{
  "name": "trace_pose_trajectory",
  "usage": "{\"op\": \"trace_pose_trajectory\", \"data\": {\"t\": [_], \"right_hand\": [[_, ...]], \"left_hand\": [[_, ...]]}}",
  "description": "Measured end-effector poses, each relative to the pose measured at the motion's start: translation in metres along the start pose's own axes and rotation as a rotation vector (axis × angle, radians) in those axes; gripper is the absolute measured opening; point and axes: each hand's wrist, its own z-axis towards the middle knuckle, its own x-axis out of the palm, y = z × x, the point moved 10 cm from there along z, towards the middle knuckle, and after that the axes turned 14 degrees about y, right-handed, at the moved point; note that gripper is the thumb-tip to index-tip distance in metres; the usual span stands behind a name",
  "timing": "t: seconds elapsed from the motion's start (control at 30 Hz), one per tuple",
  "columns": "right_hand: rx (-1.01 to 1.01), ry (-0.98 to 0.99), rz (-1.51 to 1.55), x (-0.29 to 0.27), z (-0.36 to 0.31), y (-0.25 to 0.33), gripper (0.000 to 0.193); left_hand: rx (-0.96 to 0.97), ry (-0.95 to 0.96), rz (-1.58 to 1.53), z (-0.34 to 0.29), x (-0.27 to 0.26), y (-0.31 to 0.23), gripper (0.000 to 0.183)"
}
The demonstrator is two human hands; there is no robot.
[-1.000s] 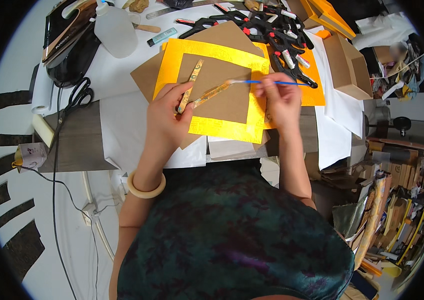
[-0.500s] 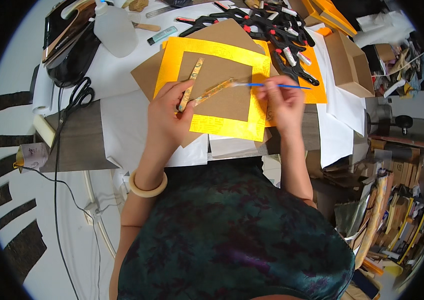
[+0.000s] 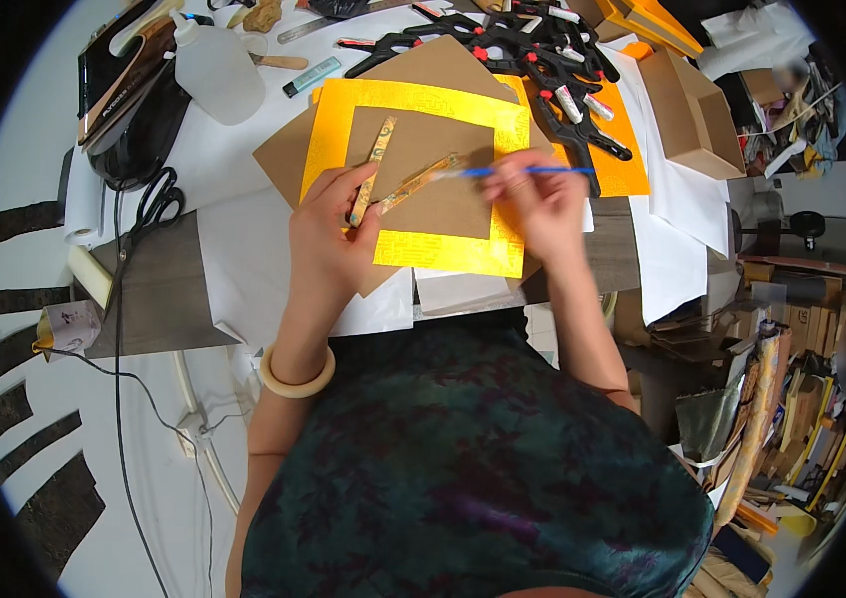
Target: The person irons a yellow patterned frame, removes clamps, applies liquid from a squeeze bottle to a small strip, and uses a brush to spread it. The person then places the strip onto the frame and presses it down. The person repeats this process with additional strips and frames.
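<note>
My left hand pinches two narrow strips with a colourful pattern on a yellowish ground. One strip stands nearly upright in the picture; the other strip slants up to the right, so they form a V. A thin blue-handled brush is gripped in my right hand, slightly blurred by motion. Its pale tip lies at the slanted strip's upper part; whether it touches, I cannot tell. Both hands are over a bright yellow square frame, which surrounds brown board.
Several black spring clamps lie at the back right, near an open cardboard box. At the left are scissors, a translucent squeeze bottle and a hanging cable. A teal tube lies behind the frame.
My right hand has moved left with the brush, and the brush tip has shifted along the slanted strip toward my left hand. The left hand keeps its hold on both strips.
</note>
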Motion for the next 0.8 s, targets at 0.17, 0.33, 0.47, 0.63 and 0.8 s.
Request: {"op": "trace_pose_trajectory", "data": {"t": [0.17,0.33,0.47,0.63,0.8], "right_hand": [[-0.189,-0.179,-0.083,-0.03,0.003,0.041,0.02],[-0.085,0.117,-0.277,0.014,0.064,0.024,0.018],[-0.115,0.252,-0.243,0.036,0.096,0.011,0.025],[-0.03,0.309,-0.194,0.042,0.102,0.003,0.035],[0.002,0.217,-0.127,0.024,0.079,0.006,0.033]], "left_hand": [[-0.02,0.044,0.091,-0.001,0.002,-0.005,0.037],[0.095,-0.03,0.136,-0.005,0.002,-0.015,0.036],[0.111,-0.021,0.143,-0.004,0.002,-0.017,0.036],[0.125,-0.005,0.153,-0.004,0.003,-0.016,0.037],[0.136,-0.02,0.17,-0.015,-0.002,-0.031,0.038]]}}
